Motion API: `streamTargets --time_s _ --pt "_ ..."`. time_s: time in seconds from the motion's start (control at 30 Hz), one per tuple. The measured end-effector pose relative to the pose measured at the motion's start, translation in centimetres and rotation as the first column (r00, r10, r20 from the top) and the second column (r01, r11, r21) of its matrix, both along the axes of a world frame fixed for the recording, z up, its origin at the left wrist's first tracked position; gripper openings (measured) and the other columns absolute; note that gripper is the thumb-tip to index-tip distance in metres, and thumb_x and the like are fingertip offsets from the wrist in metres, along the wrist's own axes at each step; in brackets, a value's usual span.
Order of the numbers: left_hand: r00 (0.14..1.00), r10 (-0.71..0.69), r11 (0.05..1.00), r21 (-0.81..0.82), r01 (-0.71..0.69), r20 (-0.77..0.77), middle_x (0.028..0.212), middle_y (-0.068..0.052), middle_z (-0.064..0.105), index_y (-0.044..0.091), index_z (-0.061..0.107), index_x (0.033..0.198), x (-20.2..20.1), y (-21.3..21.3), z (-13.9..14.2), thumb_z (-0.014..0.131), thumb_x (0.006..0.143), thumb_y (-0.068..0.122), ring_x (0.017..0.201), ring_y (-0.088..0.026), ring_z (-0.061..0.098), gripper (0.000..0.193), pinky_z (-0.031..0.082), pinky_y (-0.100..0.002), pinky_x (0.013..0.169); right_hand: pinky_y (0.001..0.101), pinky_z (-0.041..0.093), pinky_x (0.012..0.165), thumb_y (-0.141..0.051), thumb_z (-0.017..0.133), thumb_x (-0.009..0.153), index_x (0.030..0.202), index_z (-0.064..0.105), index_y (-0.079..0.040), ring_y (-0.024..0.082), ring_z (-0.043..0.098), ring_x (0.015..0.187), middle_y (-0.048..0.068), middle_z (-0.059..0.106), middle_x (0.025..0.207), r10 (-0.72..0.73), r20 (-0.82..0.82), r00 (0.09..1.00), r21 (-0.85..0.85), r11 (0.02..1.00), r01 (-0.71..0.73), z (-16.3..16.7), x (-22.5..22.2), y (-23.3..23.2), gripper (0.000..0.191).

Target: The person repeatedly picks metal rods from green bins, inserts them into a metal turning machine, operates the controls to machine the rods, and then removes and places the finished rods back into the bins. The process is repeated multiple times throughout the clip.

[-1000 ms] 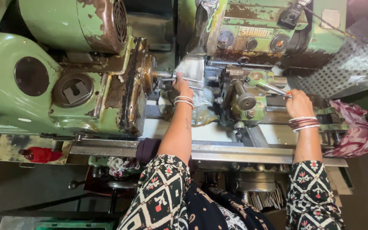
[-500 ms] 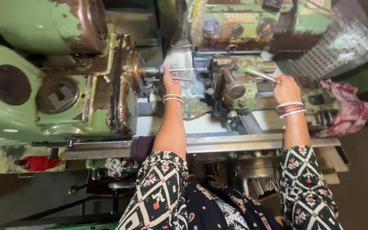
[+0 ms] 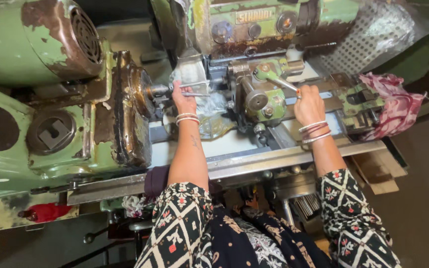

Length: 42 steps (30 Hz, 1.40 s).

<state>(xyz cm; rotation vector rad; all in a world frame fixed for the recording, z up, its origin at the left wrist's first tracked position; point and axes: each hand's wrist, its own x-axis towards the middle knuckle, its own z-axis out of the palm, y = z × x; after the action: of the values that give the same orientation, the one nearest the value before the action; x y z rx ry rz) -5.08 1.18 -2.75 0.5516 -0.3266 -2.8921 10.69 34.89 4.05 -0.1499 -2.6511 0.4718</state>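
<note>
I stand at an old green lathe with rusted patches. My left hand reaches in beside the round chuck and holds a thin metal rod there, fingers closed around it. My right hand is closed on the end of a slim metal lever that sticks out from the green tool post. Bangles sit on both wrists. A crumpled sheet of clear plastic lies under my left hand.
A pink patterned rag lies on the machine's right end, next to a perforated metal guard. A motor housing sits at the upper left. A red object rests on a low plate at the lower left. Cardboard pieces lie at the right.
The view has shifted so the machine sits more to the right and higher. Both hands stay at the same parts of the lathe; the left hand has edged closer to the chuck.
</note>
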Motion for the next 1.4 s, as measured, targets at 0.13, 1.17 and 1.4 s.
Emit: streamTargets --time_s 0.13,1.17,1.4 --pt "1.000 -0.023 1.000 -0.015 0.024 0.009 0.092 0.000 0.065 0.010 0.065 0.101 0.1 0.1 0.1 0.068 0.096 0.025 0.083 -0.012 0.060 0.016 0.050 -0.028 0.079 0.0611 0.049 0.079 -0.009 0.057 0.101 0.112 0.060 -0.005 0.053 0.062 0.091 0.028 0.058 0.104 -0.044 0.127 0.991 0.016 0.999 0.042 0.6 0.2 0.8 0.012" --pt "0.965 -0.238 -0.539 -0.812 -0.223 -0.107 0.089 -0.022 0.071 -0.002 0.058 0.108 18.0 -5.8 13.5 0.086 0.075 0.017 0.089 -0.040 0.070 0.047 0.053 -0.047 0.078 0.0488 0.050 0.105 -0.002 0.051 0.100 0.134 0.057 0.008 0.048 0.062 0.122 0.034 0.066 0.126 -0.300 -0.028 0.954 -0.301 0.912 0.278 -17.0 21.7 9.7 0.036" --pt "0.854 0.449 0.264 -0.874 -0.408 -0.263 0.091 -0.006 0.068 0.008 0.058 0.114 35.7 -26.2 5.5 0.061 0.104 0.021 0.068 -0.010 0.058 0.017 0.048 -0.025 0.060 0.0355 0.052 0.090 -0.004 0.053 0.098 0.126 0.065 -0.002 0.021 0.066 0.098 0.015 0.068 0.109 0.549 0.141 0.824 -0.766 0.588 -0.261 -13.3 19.0 -2.8 0.031"
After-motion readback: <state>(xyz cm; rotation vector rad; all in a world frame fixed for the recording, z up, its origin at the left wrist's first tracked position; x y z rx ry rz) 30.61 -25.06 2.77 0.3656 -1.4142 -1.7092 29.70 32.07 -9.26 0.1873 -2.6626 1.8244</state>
